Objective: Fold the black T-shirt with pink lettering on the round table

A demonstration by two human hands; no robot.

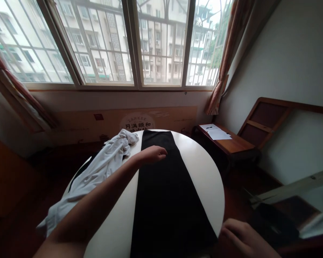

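Note:
A long strip of black cloth (164,193), probably a folded garment, lies flat across the white round table (204,172), running from its far edge towards me. My left hand (154,154) is over the far part of the cloth, fingers loosely bent and slightly apart, with nothing seen in them. At the near right edge of the table, my right hand (240,236) is closed at the cloth's corner, its fingertips partly hidden. Left of the cloth, a crumpled white garment (107,161) lies partly under my left forearm and hangs over the table's edge.
A low wooden table (237,145) with white papers (218,132) stands at the right, beside a wooden-framed piece (269,114) at the wall. Behind the table, a printed board (164,114) leans below the barred window (161,50). Curtains (218,89) hang at both sides.

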